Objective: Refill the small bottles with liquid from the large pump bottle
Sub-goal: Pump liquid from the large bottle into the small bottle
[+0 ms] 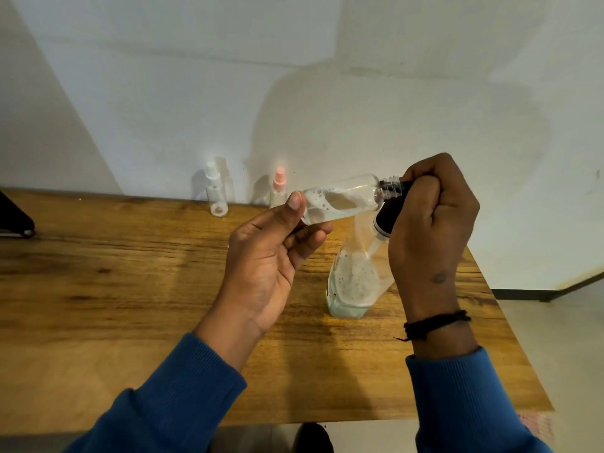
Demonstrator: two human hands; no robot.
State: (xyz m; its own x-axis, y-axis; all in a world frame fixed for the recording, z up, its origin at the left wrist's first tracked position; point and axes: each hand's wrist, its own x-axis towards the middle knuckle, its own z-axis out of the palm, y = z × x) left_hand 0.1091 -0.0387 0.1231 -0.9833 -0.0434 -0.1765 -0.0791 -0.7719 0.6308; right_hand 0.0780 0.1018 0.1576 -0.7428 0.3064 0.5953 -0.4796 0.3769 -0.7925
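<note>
Wooden table (137, 289): pump bottle (354, 282), two small bottles (216, 194).

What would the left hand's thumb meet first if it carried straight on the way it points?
Probably the wall; the left hand's thumb already presses the small bottle, and depth is unclear.

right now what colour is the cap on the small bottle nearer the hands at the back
Pale pink; the pink-capped bottle shows in the head view.

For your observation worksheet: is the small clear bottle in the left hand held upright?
No, the small clear plastic bottle lies nearly sideways, its threaded neck pointing at the right hand.
</note>
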